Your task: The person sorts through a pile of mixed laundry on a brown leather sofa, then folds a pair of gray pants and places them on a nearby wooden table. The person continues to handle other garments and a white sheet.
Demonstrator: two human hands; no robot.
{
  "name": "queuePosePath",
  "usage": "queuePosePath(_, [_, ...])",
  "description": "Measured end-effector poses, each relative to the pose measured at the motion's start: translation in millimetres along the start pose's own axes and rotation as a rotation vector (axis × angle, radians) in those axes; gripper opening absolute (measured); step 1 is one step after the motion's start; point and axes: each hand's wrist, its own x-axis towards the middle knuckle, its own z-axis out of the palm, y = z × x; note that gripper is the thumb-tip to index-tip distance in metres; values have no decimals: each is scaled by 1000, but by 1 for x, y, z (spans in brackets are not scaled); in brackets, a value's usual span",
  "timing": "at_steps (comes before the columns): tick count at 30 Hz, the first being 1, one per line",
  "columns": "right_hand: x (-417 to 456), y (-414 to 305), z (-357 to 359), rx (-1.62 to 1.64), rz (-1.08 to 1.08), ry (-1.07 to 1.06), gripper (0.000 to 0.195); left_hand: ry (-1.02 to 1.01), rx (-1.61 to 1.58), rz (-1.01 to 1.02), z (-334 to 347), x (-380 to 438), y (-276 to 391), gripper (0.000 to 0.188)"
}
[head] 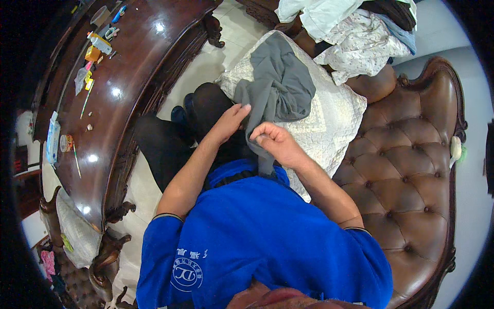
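A crumpled grey cloth, perhaps a garment, (283, 77) lies over a cream quilted cover, with a narrow part trailing down to the person's lap. At the left edge of this narrow part is my left hand (231, 121), its thumb beside the fabric; its other fingers are partly hidden, so its hold cannot be made out. Lower and to the right, my right hand (276, 141) has its thumb and curled forefinger pinched on the same strip of fabric. The cloth's lower end hangs against the blue shirt.
A quilted cover (335, 127) is spread over the seat of a tufted brown leather sofa (397, 166). Piled clothes (359, 46) rest at the upper right. To the left, a dark carved wooden table (131, 69) bears a bottle (99, 43), a tissue pack (53, 139) and a small jar (66, 143).
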Motion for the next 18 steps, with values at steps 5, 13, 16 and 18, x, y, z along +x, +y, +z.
queuePosePath(5, [17,71,-52,-370,-9,209,12,298,12,249,-77,-82,-4,39])
queuePosePath(13, [11,148,-155,-1251,580,-207,29,948,529,-441,-131,-340,-189,32])
queuePosePath(16, [2,191,-169,-1366,609,-635,32,522,428,-626,-64,-391,-262,41])
queuePosePath(18, [27,182,-157,-1364,545,-744,34,566,546,-631,-54,-383,-251,46])
